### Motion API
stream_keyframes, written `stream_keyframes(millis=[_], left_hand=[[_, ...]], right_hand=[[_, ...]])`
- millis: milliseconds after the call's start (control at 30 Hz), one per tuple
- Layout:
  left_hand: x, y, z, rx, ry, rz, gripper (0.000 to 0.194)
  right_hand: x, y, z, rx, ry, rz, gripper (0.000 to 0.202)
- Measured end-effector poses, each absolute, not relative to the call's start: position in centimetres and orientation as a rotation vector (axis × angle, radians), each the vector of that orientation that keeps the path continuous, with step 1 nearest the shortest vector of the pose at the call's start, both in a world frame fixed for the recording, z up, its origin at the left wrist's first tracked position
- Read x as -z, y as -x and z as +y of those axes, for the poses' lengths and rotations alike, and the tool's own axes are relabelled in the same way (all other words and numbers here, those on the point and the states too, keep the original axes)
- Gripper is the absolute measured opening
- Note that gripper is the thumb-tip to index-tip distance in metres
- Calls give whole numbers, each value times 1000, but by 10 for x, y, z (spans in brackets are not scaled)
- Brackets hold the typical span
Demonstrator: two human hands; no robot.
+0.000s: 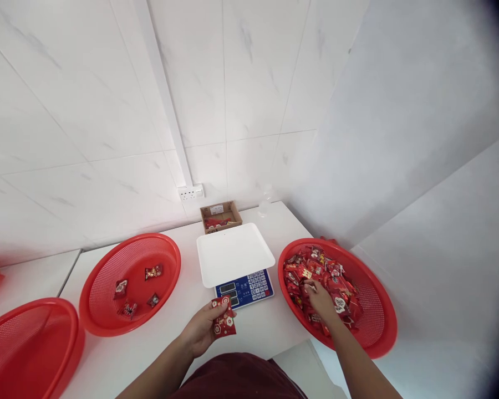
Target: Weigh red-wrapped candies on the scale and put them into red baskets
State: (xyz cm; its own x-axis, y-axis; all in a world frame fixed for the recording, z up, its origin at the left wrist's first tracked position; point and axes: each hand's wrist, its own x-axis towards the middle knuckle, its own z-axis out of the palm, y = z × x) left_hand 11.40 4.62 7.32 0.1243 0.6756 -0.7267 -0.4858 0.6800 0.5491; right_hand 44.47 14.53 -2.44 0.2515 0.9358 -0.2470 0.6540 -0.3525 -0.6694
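My left hand [202, 331] is closed on a red packet with a white flower print [224, 320], in front of the scale. At the right, my right hand [319, 299] reaches into a red basket [380, 321] full of small red-wrapped packets [336, 277]. Its fingers are pressed together among the packets, and what they hold, if anything, is too small to make out. Between the hands stands a scale with a blue keypad [249, 288] and a white tray [235, 255] on top, with nothing on the tray.
Left of the scale, a red basket [172, 260] holds several small packets [153, 271]. Another red basket [72, 343] is at the lower left. Behind the scale sits a cardboard box [233, 213] with red items, beside a clear bottle [266, 202]. A socket [190, 192] is on the wall.
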Motion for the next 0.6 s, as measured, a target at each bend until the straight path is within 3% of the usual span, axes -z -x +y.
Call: stream_keyframes(millis=[233,400,600], left_hand=[[-71,-119,53,-885,-82,1235,39],[-66,-120,54,-825,-137,1204,47],[-64,-124,51,-790,-147,1248,48]], right_hand=[[11,-500,130,-923,2112,-1215,54],[33,-497,113,-889,2221,-1585,79],[46,-459,105,-510,2489,-1861,67]])
